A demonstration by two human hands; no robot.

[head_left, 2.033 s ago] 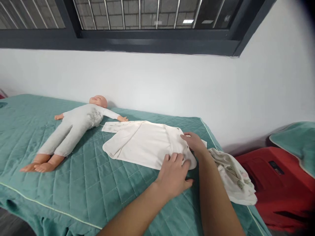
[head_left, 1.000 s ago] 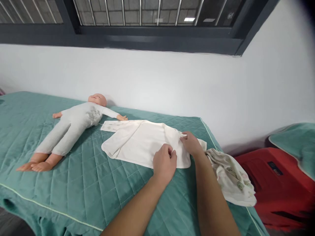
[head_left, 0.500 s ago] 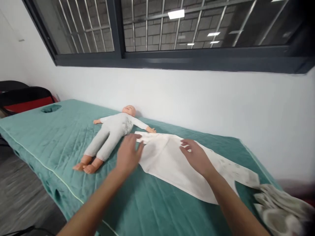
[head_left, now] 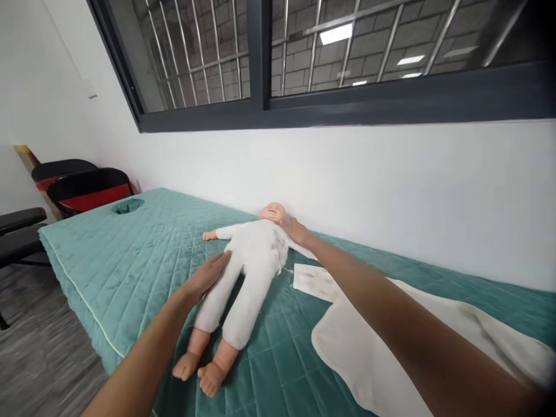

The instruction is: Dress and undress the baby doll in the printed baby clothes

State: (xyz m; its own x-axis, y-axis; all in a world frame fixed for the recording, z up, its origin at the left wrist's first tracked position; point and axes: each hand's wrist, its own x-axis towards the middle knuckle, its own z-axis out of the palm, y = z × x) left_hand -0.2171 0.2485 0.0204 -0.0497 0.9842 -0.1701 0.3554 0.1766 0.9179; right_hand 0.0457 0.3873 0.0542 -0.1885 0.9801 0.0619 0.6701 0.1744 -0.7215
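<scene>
A baby doll with a white cloth body lies on its back on the green quilted bed cover. Its head is near the wall and its bare feet point toward me. My left hand rests at the doll's hip and upper leg, fingers stretched out. Up by the doll's shoulder and neck is my right hand, its fingers extended and partly hidden behind the doll's side. Spread flat on the right lies a white baby garment with a faintly patterned sleeve; my right forearm crosses above it.
A white wall and a dark-framed barred window run along the bed's far side. The cover has a round hole at its left end. Black and red chairs stand beyond that end.
Both hands have left the spread garment and moved to the doll, left to its hip, right to its shoulder. The view has turned left and come closer to the doll.
</scene>
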